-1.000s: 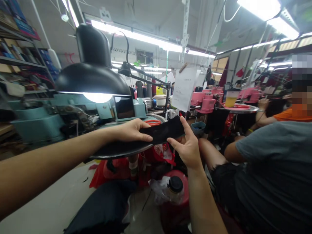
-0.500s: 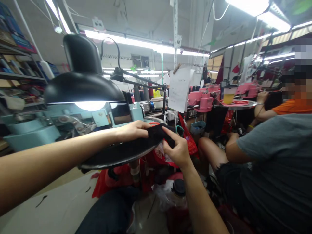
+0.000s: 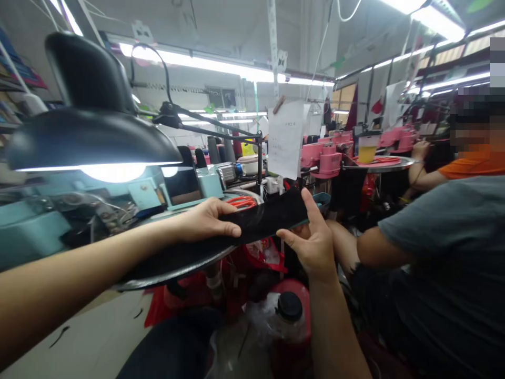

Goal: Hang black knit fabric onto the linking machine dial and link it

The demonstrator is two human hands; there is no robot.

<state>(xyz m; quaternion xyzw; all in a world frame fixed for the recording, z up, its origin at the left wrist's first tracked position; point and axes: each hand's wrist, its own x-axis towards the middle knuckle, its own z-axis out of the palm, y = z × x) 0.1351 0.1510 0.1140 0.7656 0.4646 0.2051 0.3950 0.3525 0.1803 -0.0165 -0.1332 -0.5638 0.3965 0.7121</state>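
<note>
A strip of black fabric (image 3: 272, 213) stretches between my two hands above the right part of a round, metal-rimmed table (image 3: 185, 271). My left hand (image 3: 207, 220) grips the fabric's left part, thumb on top. At the right end, my right hand (image 3: 313, 237) has the fabric between its raised index finger and its thumb; its other fingers are partly hidden behind the cloth. More black material lies on the table under my left forearm. Orange-red cords (image 3: 241, 201) rest behind the fabric.
A black lamp (image 3: 94, 139) hangs low at the left over a pale teal machine (image 3: 27, 231). A person in a grey shirt (image 3: 442, 231) sits close at the right. Below stands a black-lidded jar (image 3: 290, 306). Pink machines (image 3: 327, 158) are farther back.
My right hand has moved right, away from my left hand, and the black fabric now spans a wider gap. The view has shifted, with the lamp larger and farther left.
</note>
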